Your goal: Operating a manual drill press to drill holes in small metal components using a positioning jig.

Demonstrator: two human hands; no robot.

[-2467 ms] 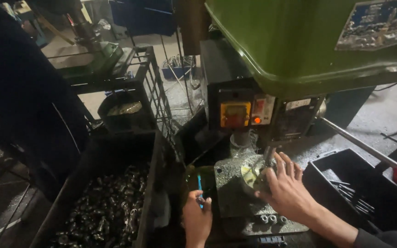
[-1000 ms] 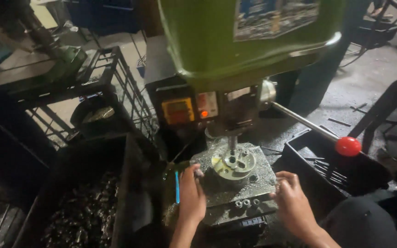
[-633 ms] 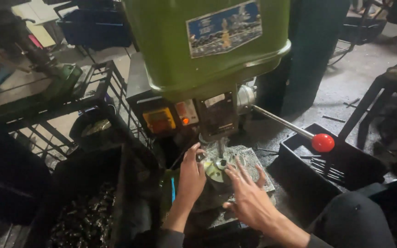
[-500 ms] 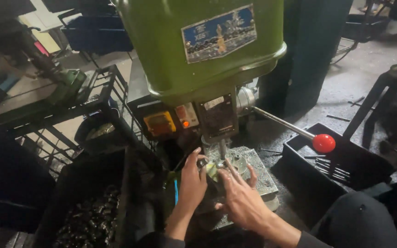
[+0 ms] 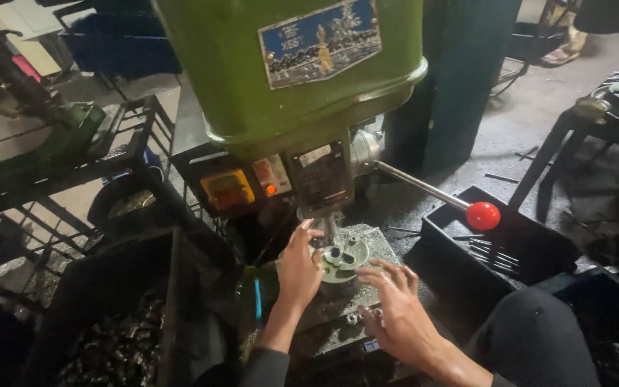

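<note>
Green-cased drill press point(image 5: 288, 72) is looming over the work; its spindle is sitting just above the round metal fixture plate point(image 5: 343, 256) at the picture's centre. Left hand point(image 5: 299, 269), at nine o'clock of the plate, is curling a narrow grip against its rim. Right hand point(image 5: 395, 308), at five o'clock, is lying spread and flat, holding nothing. Fingers this near the spindle are risking a catch, should the red-knobbed feed lever point(image 5: 481, 215) drop.
</note>
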